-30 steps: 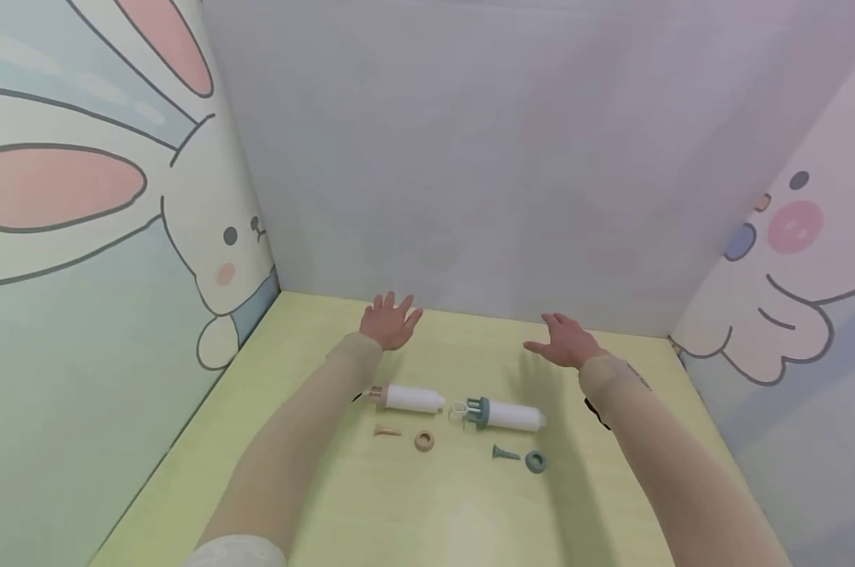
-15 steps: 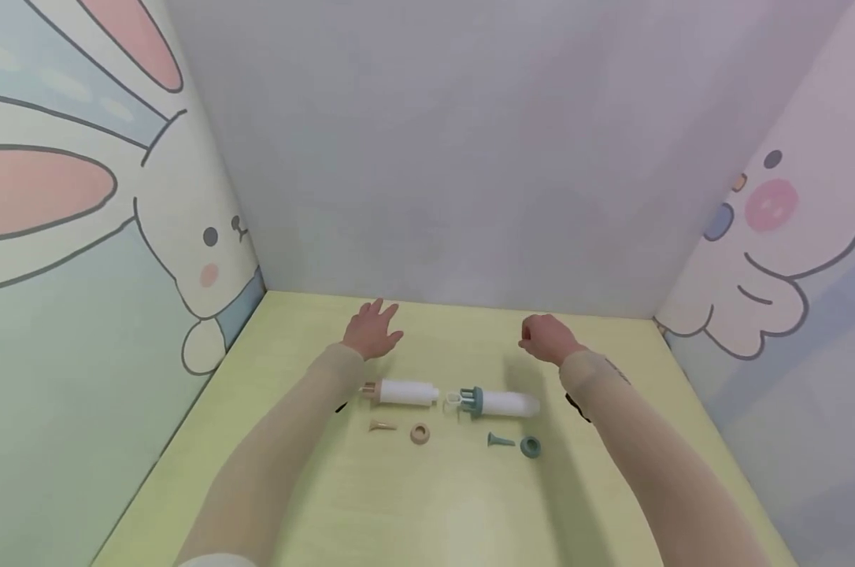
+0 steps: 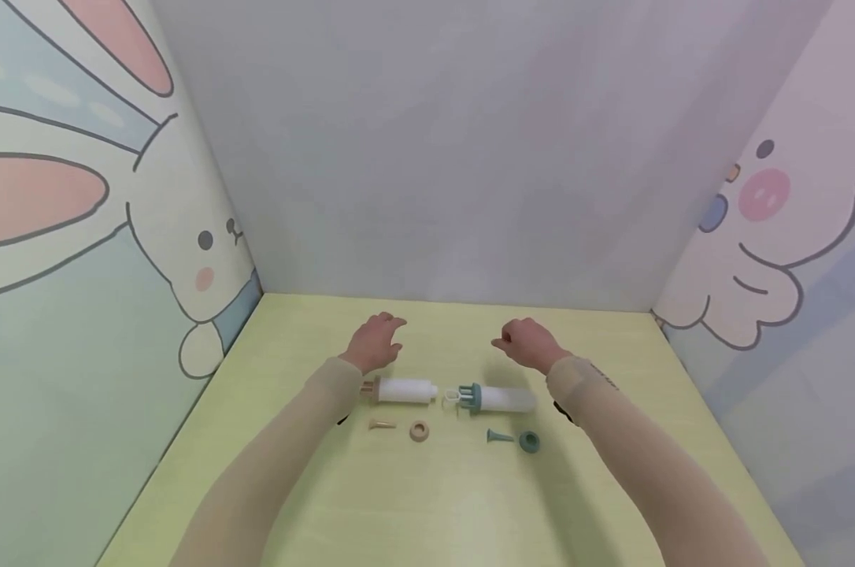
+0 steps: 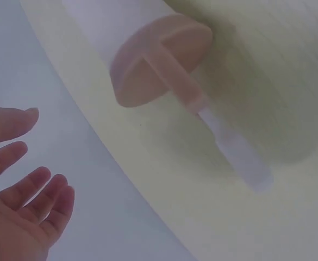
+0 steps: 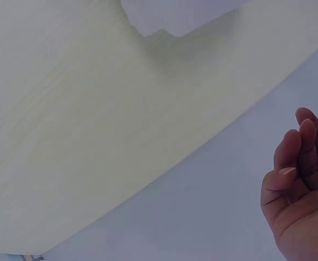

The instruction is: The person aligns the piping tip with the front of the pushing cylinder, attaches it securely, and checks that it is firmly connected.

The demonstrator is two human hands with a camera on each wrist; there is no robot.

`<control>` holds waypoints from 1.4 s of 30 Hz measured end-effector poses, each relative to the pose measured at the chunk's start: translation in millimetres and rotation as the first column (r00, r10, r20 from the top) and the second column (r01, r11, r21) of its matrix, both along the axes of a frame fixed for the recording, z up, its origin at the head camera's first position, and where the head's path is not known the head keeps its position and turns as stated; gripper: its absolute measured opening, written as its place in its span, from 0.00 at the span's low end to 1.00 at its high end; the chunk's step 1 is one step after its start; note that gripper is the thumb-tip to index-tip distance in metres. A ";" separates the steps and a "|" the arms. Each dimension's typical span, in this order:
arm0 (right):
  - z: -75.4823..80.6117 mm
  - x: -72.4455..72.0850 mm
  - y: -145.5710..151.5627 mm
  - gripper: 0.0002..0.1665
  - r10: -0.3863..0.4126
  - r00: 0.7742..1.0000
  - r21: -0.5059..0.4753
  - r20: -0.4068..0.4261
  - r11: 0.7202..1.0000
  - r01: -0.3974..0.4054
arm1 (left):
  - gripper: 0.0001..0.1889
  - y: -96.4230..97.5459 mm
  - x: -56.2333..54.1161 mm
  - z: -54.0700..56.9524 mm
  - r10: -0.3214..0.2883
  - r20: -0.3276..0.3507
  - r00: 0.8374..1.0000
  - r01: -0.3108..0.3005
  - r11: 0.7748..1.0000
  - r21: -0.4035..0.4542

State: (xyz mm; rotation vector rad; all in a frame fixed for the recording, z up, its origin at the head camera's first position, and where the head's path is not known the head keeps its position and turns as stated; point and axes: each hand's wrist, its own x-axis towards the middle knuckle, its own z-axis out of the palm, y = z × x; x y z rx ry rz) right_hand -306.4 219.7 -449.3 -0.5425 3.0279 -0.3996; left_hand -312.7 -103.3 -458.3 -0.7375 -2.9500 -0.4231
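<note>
My left hand (image 3: pixel 373 342) hangs above the far side of a white syringe-like tube (image 3: pixel 405 390) with a pinkish-brown end. Its fingers are loosely bent around nothing, as the left wrist view's hand (image 4: pixel 28 201) confirms. My right hand (image 3: pixel 531 344) is above and behind a second white tube (image 3: pixel 505 399) with a teal end. Nothing lies in its loosely curled fingers (image 5: pixel 308 152). In front of the first tube lie a small tan cone-shaped piece (image 3: pixel 383 424) and a tan ring (image 3: pixel 419 431). A teal cone-shaped piece (image 3: pixel 500 436) and a teal ring (image 3: pixel 530 442) lie before the other.
All of this stands on a pale yellow table (image 3: pixel 427 504). A grey back wall (image 3: pixel 427 157) rises at its far edge. Side walls with a rabbit picture (image 3: pixel 179 213) and another cartoon animal (image 3: pixel 760 228) enclose it left and right.
Both hands have come down somewhat toward the tubes, and the right has moved left. Their fingers are more bent than before. The view has shifted slightly; the tubes and small pieces lie as before.
</note>
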 end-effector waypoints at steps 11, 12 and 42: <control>-1.5 17.7 -21.9 0.09 0.057 0.998 -0.033 0.024 0.998 -0.056 | 0.22 -4.6 9.2 -12.0 -0.029 -0.012 1.000 0.030 0.997 0.065; -2.8 19.2 -23.4 0.09 0.063 0.998 -0.033 0.020 0.998 -0.062 | 0.21 -4.5 10.7 -12.5 -0.035 -0.018 0.999 0.036 0.996 0.076; -33.2 62.0 -98.4 0.11 0.303 0.952 0.017 -0.037 0.953 -0.302 | 0.11 -18.5 88.6 -24.7 -0.055 0.010 0.998 0.054 0.991 0.125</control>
